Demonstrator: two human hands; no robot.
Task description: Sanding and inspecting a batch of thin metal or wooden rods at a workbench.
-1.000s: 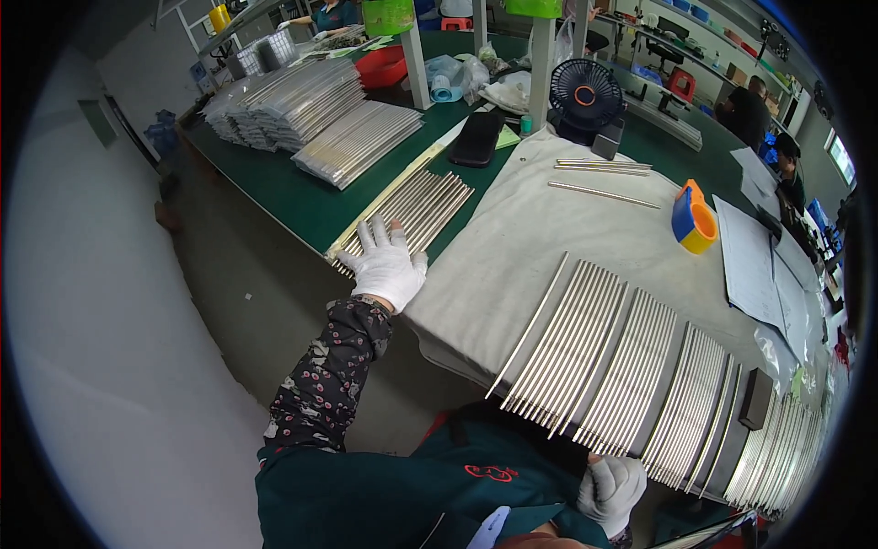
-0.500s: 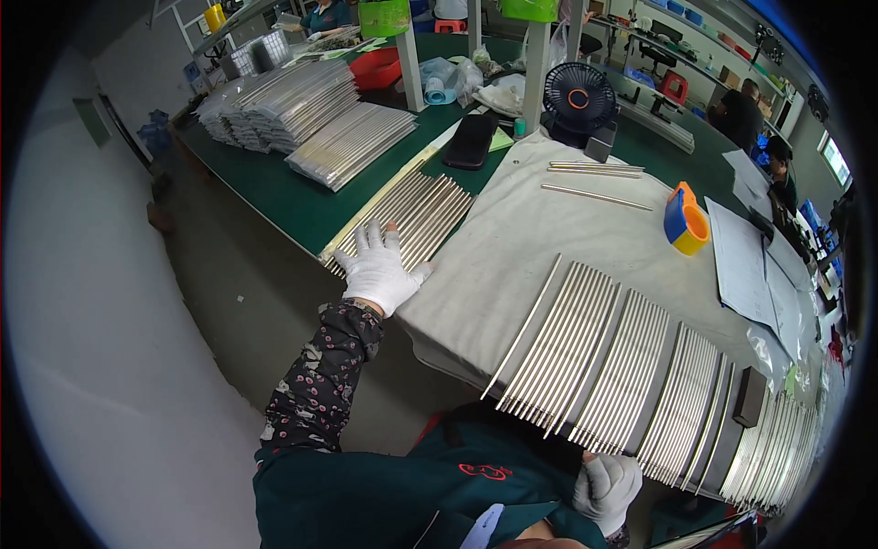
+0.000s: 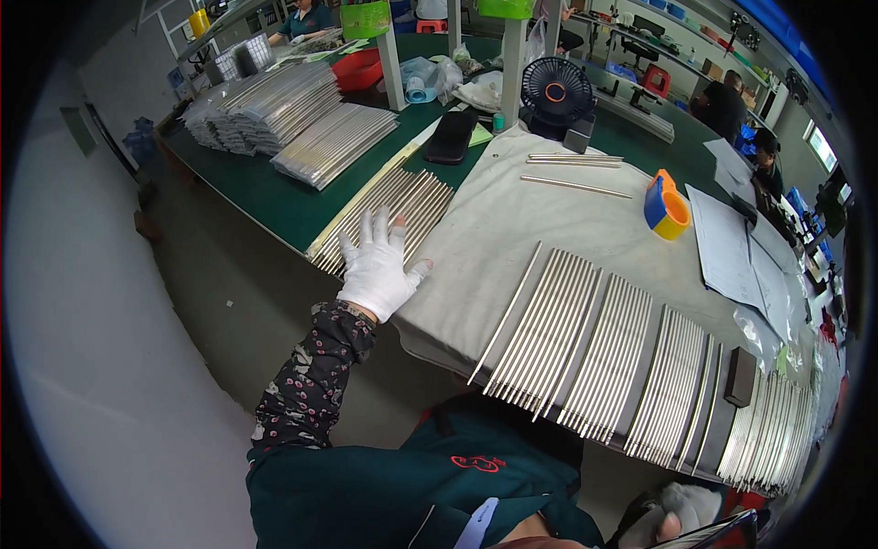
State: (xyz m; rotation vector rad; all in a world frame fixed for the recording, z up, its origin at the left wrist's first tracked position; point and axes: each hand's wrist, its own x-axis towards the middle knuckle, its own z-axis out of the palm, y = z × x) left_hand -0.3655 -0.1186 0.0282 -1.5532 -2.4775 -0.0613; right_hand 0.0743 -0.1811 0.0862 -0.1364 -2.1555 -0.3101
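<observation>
My left hand, in a white glove with bare fingertips, lies spread over a row of thin metal rods at the table's left edge. Nothing shows in its grip. My right hand, also gloved, is low at the right, below the table's front edge; it is blurred and its fingers are partly hidden. Nearest to it are groups of metal rods laid side by side along the front of the cloth-covered table. A dark brown block rests beside the rightmost bundle of rods.
Stacked packs of rods stand on the green table at the far left. A black phone, a small fan, a blue and orange tape holder, a few loose rods and paper sheets lie farther back. Other people sit beyond.
My right hand has moved right and down, away from the front ends of the rods. My left hand stays spread on the left row. The view has shifted slightly.
</observation>
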